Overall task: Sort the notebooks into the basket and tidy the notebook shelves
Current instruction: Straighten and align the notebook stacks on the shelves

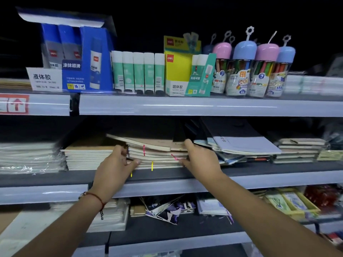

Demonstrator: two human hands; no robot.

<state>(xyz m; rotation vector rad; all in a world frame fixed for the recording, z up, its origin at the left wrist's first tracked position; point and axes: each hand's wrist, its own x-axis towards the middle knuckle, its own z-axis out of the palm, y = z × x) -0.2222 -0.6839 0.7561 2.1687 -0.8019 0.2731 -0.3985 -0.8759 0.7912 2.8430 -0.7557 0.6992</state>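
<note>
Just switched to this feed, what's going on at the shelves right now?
A person is working on the middle shelf, both hands on a stack of tan notebooks with coloured ribbon markers. The left hand grips the stack's left end, the right hand its right end, as if squaring it up or lifting it. A neat pile of notebooks lies to its left, and a slumped pile of dark-covered notebooks leans to the right. Glue sticks stand on the shelf above. No basket is in view.

Kraft notebooks (157, 154) stacked askew, mid-shelf
</note>
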